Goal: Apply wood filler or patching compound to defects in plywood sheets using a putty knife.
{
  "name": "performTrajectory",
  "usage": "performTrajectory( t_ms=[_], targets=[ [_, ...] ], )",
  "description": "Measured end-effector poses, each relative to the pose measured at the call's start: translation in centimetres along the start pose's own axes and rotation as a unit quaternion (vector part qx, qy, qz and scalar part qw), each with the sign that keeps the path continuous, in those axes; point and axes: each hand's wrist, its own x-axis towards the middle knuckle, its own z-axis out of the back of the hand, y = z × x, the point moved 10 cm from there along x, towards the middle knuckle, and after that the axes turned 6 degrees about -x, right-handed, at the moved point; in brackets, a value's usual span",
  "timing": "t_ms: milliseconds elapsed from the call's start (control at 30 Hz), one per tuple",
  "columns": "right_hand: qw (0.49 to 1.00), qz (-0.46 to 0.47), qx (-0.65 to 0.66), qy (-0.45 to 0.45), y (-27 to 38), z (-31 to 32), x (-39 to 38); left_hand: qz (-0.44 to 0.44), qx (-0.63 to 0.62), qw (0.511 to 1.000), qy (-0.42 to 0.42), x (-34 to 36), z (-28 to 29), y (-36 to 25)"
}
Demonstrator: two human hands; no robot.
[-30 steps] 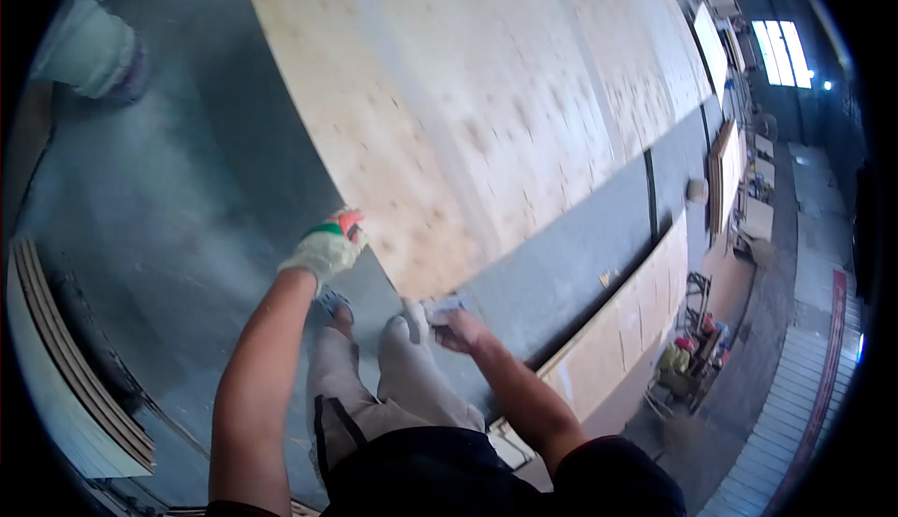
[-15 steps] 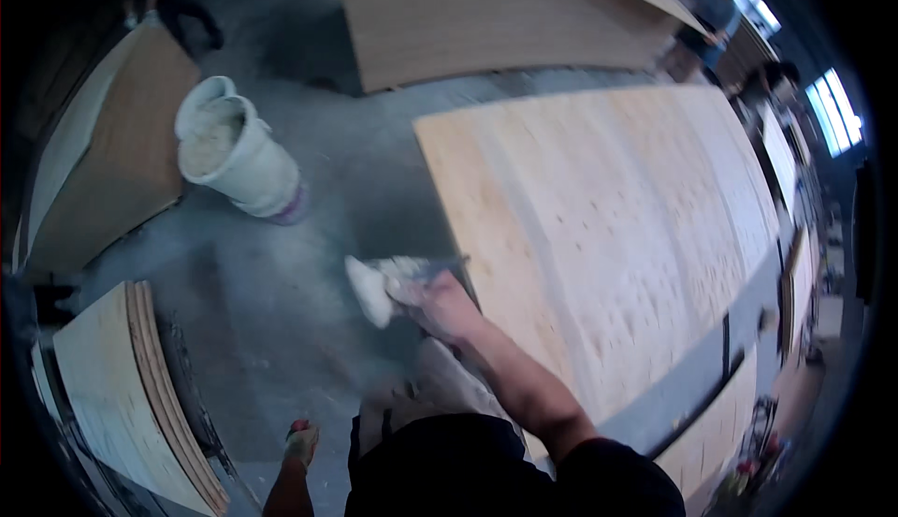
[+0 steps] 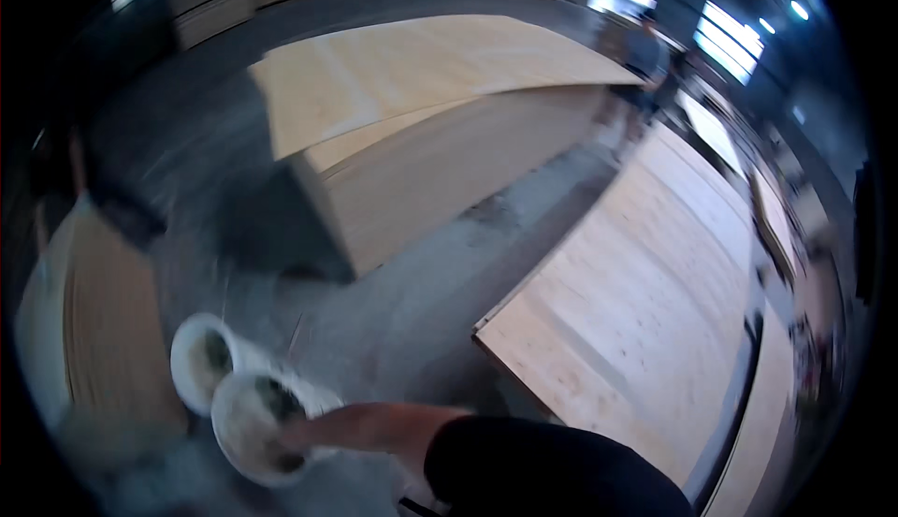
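Note:
My right arm stretches to the left, and my right hand (image 3: 296, 436) is at the mouth of the nearer white bucket (image 3: 323, 403), partly inside it. Its fingers are smeared by motion and partly hidden, so whether they hold anything does not show. Pale paste (image 3: 251, 431) and a dark patch show inside this bucket. A second white bucket (image 3: 245, 353) stands against it on the far left side, also with pale stuff inside. My left hand is out of view.
A long pale plywood stack (image 3: 645, 274) lies to my right. Ahead is a tall stack with overhanging top sheets (image 3: 449, 58). Another board stack (image 3: 117, 320) stands left, beside a blurred person (image 3: 84, 180). A second person (image 3: 645, 58) stands at the far right.
The view has swung up and left. My right hand, earlier holding a wide putty knife with white paste beside the plywood, is now at the bucket. My left hand has left the view.

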Motion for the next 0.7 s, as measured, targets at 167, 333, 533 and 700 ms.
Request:
performTrajectory(
  t_ms=[167, 333, 533, 700],
  targets=[
    [0.895, 0.317, -0.236, -0.209, -11.4, 5.9, -0.6, 0.027, 0.052, 0.965, 0.254, 23.8, -20.4, -14.7],
    [0.833, 0.002, 0.512, -0.209, -18.9, 29.3, -16.1, 0.052, -0.183, 0.934, 0.302, 54.0, -31.1, -30.3],
    [0.483, 0.028, 0.742, -0.464, -35.7, 38.5, -27.2, -0.186, -0.041, 0.965, 0.183, 71.0, -51.8, -59.6],
    [0.467, -0.037, 0.738, -0.485, -37.1, 47.3, -20.2, -0.005, 0.011, 0.954, 0.3, 82.2, -55.8, -62.3]
  ],
)
